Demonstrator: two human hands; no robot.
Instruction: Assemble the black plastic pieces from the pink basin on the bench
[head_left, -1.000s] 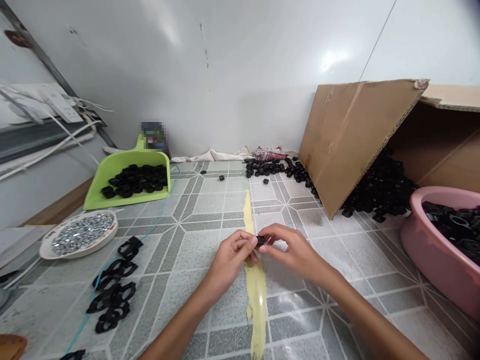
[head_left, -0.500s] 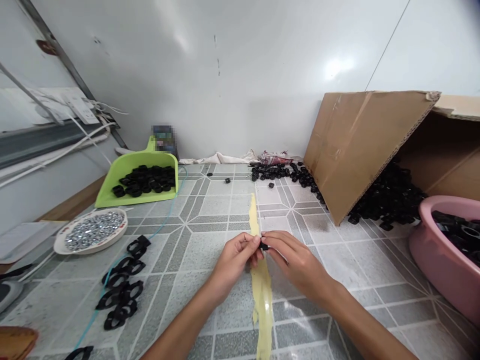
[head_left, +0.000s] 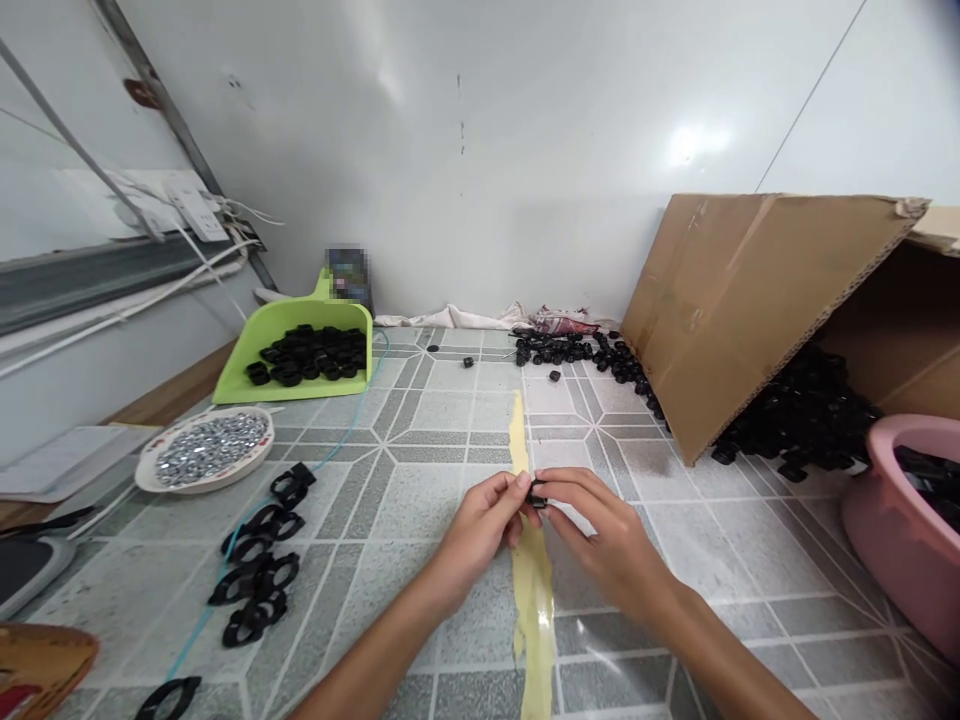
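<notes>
A small black part [head_left: 535,492] is held just above a yellow strip [head_left: 534,600] on the tiled floor [head_left: 420,480]. The left hand [head_left: 484,525] and the right hand [head_left: 600,530] each keep a fingertip grip clenched on it. 1 cluster of black rings [head_left: 259,580] lies well apart, left.

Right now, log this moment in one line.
left hand: pinching small black part | right hand: pinching same part | below: yellow strip
</notes>
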